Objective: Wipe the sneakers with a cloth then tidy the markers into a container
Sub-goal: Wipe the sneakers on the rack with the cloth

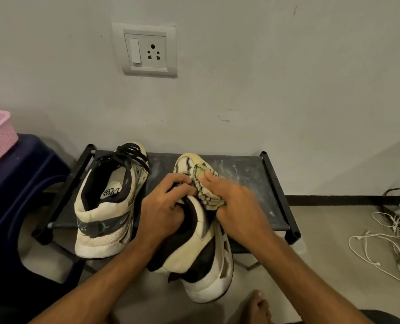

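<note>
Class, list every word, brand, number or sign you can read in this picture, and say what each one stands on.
"L-Plus": printed on the insole label inside the left sneaker; it appears upside down from this view, and the first character is uncertain.
Sneaker held in the hands: no readable text.
Cloth: zigzag pattern only, no words.
Wall socket plate: no markings readable.

I'm seeing both forearms reaching up from the bottom of the frame, converging at center. My left hand (pixel 163 206) is curling its fingers closed in a grip; my right hand (pixel 231 197) is pressing down, fingers bunched.
</note>
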`<state>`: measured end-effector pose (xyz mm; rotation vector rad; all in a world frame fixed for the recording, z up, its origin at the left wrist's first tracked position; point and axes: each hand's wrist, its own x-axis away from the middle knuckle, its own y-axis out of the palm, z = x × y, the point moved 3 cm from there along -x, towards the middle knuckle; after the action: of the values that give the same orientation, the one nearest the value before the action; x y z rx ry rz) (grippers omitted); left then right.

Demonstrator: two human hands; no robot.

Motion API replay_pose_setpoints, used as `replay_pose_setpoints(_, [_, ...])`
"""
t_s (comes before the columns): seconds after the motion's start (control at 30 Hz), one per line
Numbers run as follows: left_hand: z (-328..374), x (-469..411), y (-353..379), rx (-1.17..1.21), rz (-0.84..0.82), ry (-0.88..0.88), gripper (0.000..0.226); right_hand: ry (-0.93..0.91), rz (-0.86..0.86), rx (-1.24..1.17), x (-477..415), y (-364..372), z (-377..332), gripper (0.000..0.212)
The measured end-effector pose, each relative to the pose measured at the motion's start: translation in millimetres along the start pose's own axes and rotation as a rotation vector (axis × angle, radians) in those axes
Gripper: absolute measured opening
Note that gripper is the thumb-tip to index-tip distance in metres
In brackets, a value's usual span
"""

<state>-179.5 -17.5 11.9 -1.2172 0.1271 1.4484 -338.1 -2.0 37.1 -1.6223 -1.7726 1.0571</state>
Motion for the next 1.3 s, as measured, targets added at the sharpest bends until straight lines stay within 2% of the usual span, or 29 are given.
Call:
replay_pose_setpoints(0.17, [10.7,3.7,5.1,-0.011,-0.06,0.076,0.028,0.009,0.017,0.079,-6.3,0.2,9.6,0.06])
replay_pose_setpoints(0.3, [6.6,-0.5,2.8,0.002,-0.038,0.022,0.032,0.042,0.042,-0.019,-7.2,0.4,5.4,0.05])
replay_pose_setpoints(0.4, [6.5,1.5,2.0,-0.016,-0.043,0.025,0.03,0.013,0.016,-0.008,-2.4,-0.9,5.5,0.044])
replay_pose_setpoints(0.77, [39.6,4.4,6.8,-0.176,-0.19,0.282,0.032,0.011,0.026,0.184,-23.6,-5.4,14.6,0.053])
replay_pose_setpoints(0.93, [33.6,0.0,7.4,-0.172,-0.168,0.207,0.032,0.071,-0.017,0.181,-17.2,-10.0,7.4,0.061])
replay_pose_setpoints(1.03, [38.6,3.3,8.1,-0.205,-0.193,0.275,0.029,0.06,-0.006,0.224,-14.1,-9.7,7.8,0.058])
replay_pose_setpoints(1.2, [48.0,8.9,14.9,-0.286,-0.243,0.391,0.026,0.037,0.073,0.033,-29.9,-13.4,22.2,0.068])
replay_pose_setpoints(1.3, [48.2,8.9,18.2,-0.307,-0.255,0.397,0.026,0.069,0.102,-0.056,-30.0,-14.4,20.1,0.061])
